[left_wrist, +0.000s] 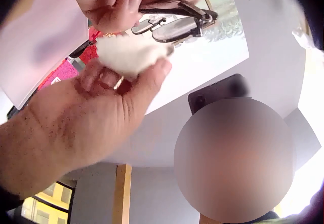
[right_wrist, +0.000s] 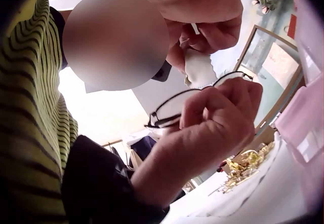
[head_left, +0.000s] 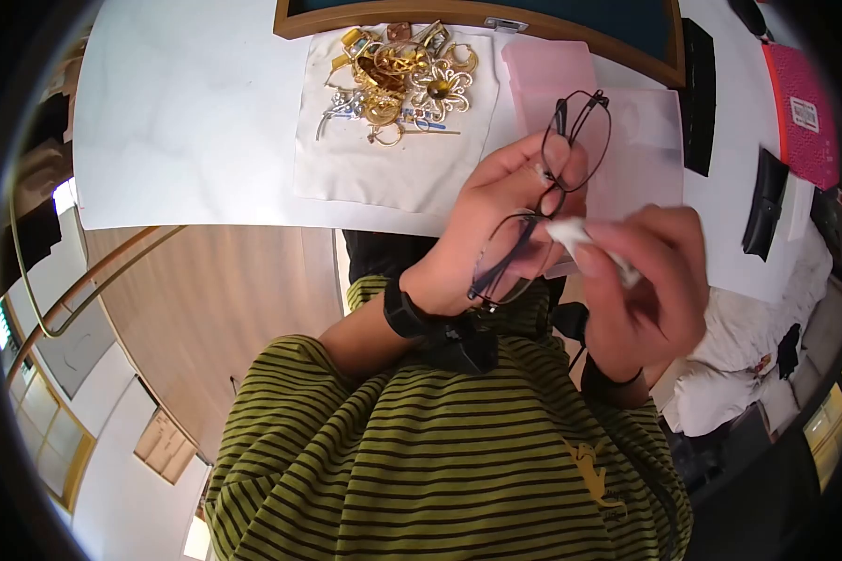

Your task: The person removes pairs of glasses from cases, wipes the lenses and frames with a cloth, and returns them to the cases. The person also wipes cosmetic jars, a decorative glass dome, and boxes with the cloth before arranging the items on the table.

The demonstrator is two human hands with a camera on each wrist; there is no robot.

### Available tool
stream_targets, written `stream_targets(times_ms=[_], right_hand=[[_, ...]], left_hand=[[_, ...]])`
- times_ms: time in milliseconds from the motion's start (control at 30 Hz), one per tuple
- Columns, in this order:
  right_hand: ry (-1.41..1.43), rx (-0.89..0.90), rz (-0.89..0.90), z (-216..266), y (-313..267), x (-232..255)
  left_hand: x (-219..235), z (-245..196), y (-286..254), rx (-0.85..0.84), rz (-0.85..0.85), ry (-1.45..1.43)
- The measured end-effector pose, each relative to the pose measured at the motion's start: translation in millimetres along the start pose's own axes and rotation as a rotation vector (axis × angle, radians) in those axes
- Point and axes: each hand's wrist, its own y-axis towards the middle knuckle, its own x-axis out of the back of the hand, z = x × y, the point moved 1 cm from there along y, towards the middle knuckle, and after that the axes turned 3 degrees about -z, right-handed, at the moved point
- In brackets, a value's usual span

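Near the table's front edge my left hand point(head_left: 477, 220) grips a pair of dark thin-rimmed eyeglasses point(head_left: 509, 251) around the bridge, its fingers and thumb partly behind the lenses. My right hand point(head_left: 662, 294) pinches a crumpled white cloth point(head_left: 569, 230) between thumb and fingers, its tip overlapping the lower lens in the head view. From the left wrist, the cloth point(left_wrist: 129, 57) shows just below the eyeglasses point(left_wrist: 174, 30). In the right wrist view, the cloth point(right_wrist: 199, 68) hangs from the right hand above the rim of the eyeglasses point(right_wrist: 174, 100).
Gold and silver jewelry point(head_left: 393, 79) is heaped on a white cloth sheet point(head_left: 346, 178) at the back. A wooden-framed case point(head_left: 580, 39), a pink box point(head_left: 552, 75), a black glasses case point(head_left: 765, 201) and a pink packet point(head_left: 800, 112) lie around the table's back and right.
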Motion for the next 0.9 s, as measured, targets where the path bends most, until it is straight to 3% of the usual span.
stream_targets(times_ms=[100, 167, 233, 433, 500, 567, 633, 733, 900], right_hand=[[0.073, -0.074, 0.026, -5.2, -8.3, -18.0], [0.025, -0.027, 0.066, 2.4, -10.6, -20.4], [0.081, 0.017, 0.169, 3.0, -14.3, -19.3], [-0.056, -0.107, 0.142, -1.4, 0.6, -13.7], [-0.018, -0.096, 0.084, 3.3, -1.7, -19.2], [0.049, -0.01, 0.159, 5.1, -12.6, -23.2], [0.058, -0.071, 0.209, 4.7, -8.7, -22.8], [0.002, -0.124, 0.129, -3.4, -1.1, -24.2], [0.018, 0.05, 0.218, 7.5, -9.0, -30.5]], left_hand=[[-3.4, 5.4, 1.8, -0.113, -0.066, 0.109], [5.1, 5.9, 7.4, -0.168, -0.026, -0.076], [9.5, -2.3, 3.2, -0.046, -0.112, -0.052], [3.7, 9.8, 2.0, -0.174, -0.16, 0.066], [4.8, 9.3, 4.2, -0.171, -0.143, 0.005], [17.5, 5.1, 5.1, -0.118, -0.034, -0.125], [18.4, 7.6, 6.3, -0.113, -0.053, -0.102], [8.4, 10.7, 3.9, -0.157, -0.247, 0.083], [18.0, 1.7, 4.0, -0.141, -0.187, -0.037]])
